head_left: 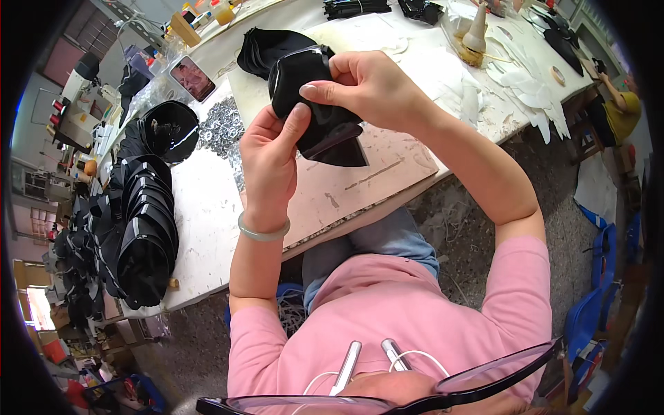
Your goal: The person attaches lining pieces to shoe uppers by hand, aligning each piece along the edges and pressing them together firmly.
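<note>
A glossy black shoe upper (324, 124) is held up between my two hands, above the pinkish work board (398, 162). My left hand (271, 149) pinches its left lower side between thumb and fingers. On the opposite side, my right hand (377, 90) grips the upper edge, its thumb pressed on the glossy face. My palms hide part of the piece. Just behind it lies a small stack of matte black pieces (263, 47). Small silver metal parts (221, 126) are heaped to the left of the board.
A long row of nested black uppers (144, 221) lines the table's left side. A phone (193, 78) leans behind the metal parts. White cut pieces (522, 83) and a cone-topped glue pot (474, 38) occupy the right. A person (622, 107) sits far right, near a blue chair (588, 304).
</note>
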Demonstrator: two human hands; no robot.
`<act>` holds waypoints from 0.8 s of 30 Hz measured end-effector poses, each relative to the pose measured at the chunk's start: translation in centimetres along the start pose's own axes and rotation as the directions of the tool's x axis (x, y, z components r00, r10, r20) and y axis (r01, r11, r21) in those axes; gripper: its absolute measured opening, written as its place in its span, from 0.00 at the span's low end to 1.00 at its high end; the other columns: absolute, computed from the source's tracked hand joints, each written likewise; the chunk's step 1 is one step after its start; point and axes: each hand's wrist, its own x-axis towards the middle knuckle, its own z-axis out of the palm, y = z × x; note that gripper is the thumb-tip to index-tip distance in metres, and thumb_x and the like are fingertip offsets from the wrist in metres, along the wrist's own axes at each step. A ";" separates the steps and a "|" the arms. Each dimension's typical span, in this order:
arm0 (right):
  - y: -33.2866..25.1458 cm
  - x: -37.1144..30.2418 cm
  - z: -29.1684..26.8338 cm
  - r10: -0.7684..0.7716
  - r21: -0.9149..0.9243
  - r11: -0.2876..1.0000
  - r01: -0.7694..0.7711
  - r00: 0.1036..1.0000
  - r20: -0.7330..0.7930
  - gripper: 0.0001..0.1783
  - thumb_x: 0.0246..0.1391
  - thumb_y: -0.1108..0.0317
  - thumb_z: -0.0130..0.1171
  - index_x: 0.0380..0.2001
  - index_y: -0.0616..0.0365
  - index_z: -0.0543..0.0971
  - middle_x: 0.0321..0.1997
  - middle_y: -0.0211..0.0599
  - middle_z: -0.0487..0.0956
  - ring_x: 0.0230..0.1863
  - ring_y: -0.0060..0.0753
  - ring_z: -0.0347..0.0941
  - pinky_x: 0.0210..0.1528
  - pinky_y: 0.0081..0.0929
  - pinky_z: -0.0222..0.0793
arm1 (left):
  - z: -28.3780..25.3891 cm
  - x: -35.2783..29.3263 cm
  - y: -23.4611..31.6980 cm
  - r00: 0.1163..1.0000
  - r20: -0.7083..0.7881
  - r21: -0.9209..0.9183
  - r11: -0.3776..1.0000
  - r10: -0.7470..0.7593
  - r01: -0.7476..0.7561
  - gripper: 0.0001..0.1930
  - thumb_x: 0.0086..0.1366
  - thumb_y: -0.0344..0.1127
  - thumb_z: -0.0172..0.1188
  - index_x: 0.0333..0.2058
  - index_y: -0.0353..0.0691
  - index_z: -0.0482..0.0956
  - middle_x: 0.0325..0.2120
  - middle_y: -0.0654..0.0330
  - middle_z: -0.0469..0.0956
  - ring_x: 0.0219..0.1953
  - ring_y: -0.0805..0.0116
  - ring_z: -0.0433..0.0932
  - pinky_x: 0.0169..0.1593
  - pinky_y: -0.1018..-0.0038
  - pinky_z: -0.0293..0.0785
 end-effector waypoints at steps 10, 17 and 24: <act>0.9 0.5 0.3 0.031 -0.037 0.999 -0.029 0.998 0.047 0.16 0.52 0.60 0.65 0.23 0.63 0.76 0.19 0.23 0.72 0.20 0.10 0.62 0.19 0.14 0.57 | -0.2 0.8 -0.4 0.996 -0.039 -0.077 0.994 -0.081 0.077 0.12 0.64 0.29 0.58 0.43 0.27 0.74 0.36 0.56 0.79 0.35 0.76 0.78 0.41 0.80 0.76; 1.8 0.8 0.8 0.107 0.129 0.982 -0.138 0.969 0.221 0.13 0.55 0.64 0.61 0.28 0.65 0.75 0.23 0.29 0.76 0.24 0.15 0.72 0.22 0.13 0.70 | -1.0 0.6 -1.1 0.999 -0.034 0.113 0.993 -0.040 0.044 0.12 0.63 0.28 0.60 0.42 0.28 0.74 0.36 0.55 0.80 0.34 0.75 0.79 0.38 0.82 0.77; 1.7 0.7 1.6 0.090 -0.032 0.996 -0.087 0.986 0.143 0.09 0.56 0.69 0.59 0.30 0.64 0.73 0.25 0.28 0.76 0.25 0.13 0.69 0.24 0.17 0.68 | -2.5 0.5 -2.0 0.984 -0.005 -0.049 0.983 -0.180 0.179 0.13 0.65 0.33 0.58 0.43 0.29 0.75 0.35 0.57 0.80 0.35 0.76 0.78 0.39 0.82 0.76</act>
